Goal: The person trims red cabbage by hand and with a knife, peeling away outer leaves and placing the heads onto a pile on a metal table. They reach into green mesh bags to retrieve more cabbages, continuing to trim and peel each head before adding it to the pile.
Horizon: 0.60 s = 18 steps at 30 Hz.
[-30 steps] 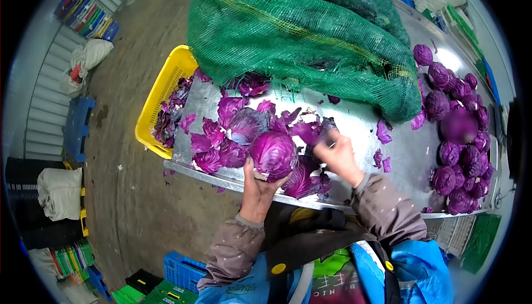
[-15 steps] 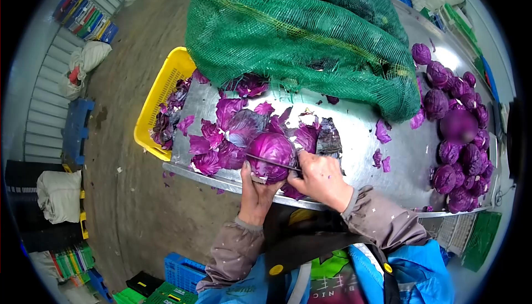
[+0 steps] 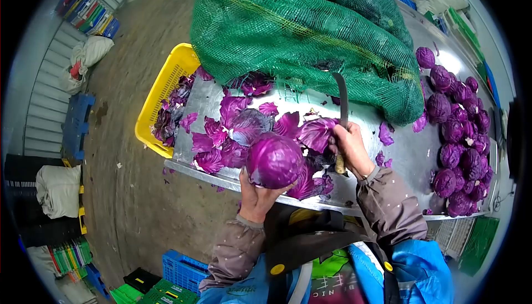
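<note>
My left hand (image 3: pixel 257 198) supports a round red cabbage (image 3: pixel 275 160) from below, at the near edge of the metal table (image 3: pixel 360 121). To its right, my right hand (image 3: pixel 352 147) is closed on a knife (image 3: pixel 342 98). The knife's dark blade, curved at the tip, points away from me, and its pale handle end shows under the hand. A loose purple cabbage leaf (image 3: pixel 317 133) touches the fingers of that hand. More peeled leaves (image 3: pixel 233 110) are scattered beyond and left of the cabbage.
A big green mesh sack (image 3: pixel 299 38) lies across the table's far side. The yellow crate (image 3: pixel 160 90) at the left end holds leaf scraps. Many cabbage heads (image 3: pixel 471 160) are heaped at the right. Blue and green crates (image 3: pixel 185 271) stand on the floor.
The knife has come off the cabbage, swinging right and upright in my right hand. A leaf now lies beside that hand. The cabbage, still in my left hand, shows a smooth, whole surface.
</note>
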Each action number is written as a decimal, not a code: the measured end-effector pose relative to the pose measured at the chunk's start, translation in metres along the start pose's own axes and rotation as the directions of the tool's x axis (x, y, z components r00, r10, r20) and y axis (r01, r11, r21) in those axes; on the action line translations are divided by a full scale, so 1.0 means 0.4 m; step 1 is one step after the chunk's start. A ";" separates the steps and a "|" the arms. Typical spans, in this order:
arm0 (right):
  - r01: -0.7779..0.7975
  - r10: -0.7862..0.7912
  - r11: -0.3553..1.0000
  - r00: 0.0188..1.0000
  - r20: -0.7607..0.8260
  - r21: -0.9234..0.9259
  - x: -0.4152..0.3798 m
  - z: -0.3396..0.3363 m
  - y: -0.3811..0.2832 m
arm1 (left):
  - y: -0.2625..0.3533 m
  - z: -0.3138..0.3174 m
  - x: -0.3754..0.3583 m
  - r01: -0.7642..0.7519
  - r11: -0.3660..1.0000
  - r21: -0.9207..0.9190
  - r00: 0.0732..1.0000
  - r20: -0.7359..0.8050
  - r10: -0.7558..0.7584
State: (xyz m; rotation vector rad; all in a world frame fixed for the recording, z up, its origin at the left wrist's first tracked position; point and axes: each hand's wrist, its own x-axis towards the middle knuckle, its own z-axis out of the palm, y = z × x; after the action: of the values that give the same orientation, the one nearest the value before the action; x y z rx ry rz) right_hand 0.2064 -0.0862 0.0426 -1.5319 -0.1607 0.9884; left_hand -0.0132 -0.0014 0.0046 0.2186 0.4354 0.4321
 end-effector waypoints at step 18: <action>0.452 -0.371 0.796 0.890 0.266 -0.402 -0.083 0.046 0.037 | 0.030 0.024 0.036 0.040 0.993 0.107 0.999 -0.012 -0.039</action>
State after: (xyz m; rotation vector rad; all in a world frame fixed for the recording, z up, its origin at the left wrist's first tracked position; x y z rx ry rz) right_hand 0.1673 -0.0962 0.0478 -1.7254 -0.8754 0.7530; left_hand -0.0014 0.0146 0.0116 0.3120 0.4725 0.3717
